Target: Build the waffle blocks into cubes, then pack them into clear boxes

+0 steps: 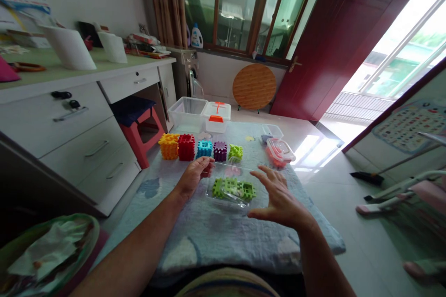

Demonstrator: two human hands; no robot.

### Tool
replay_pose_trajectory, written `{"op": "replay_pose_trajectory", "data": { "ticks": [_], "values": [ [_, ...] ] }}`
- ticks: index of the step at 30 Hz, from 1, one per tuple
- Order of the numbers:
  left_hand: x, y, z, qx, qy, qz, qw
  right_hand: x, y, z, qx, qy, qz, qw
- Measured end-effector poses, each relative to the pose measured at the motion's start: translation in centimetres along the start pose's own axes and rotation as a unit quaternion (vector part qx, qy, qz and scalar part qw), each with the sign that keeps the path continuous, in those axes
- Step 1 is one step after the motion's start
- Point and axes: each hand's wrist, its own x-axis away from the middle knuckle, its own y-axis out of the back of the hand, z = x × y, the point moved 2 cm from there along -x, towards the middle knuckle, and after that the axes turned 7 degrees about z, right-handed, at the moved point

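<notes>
A clear plastic tray (215, 193) lies on the pale blue blanket (223, 236) and holds several flat light-green puzzle pieces (233, 189). My left hand (195, 174) rests at the tray's far left corner, fingers curled on something small I cannot make out. My right hand (278, 195) hovers just right of the tray, fingers spread and holding nothing. Behind the tray stands a row of assembled cubes: yellow (169, 145), red (186, 147), cyan (204, 148), purple (219, 151) and green (235, 152).
A red-lidded small box (280, 151) sits at the blanket's right edge. Two clear bins (188, 112) with an orange-handled lid (216, 116) stand at the far end. White drawers (80, 144) and a red stool (139, 130) are on the left, tiled floor on the right.
</notes>
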Motion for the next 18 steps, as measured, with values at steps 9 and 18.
{"op": "replay_pose_trajectory", "data": {
  "ticks": [9, 18],
  "values": [
    [0.3, 0.1, -0.1, -0.037, 0.016, 0.013, 0.999, -3.7, -1.5, 2.8, 0.041, 0.029, 0.043, 0.998],
    [0.3, -0.2, -0.1, -0.062, 0.004, 0.034, 0.997, -3.8, -2.1, 3.4, 0.041, 0.041, 0.063, 0.996]
  ]
}}
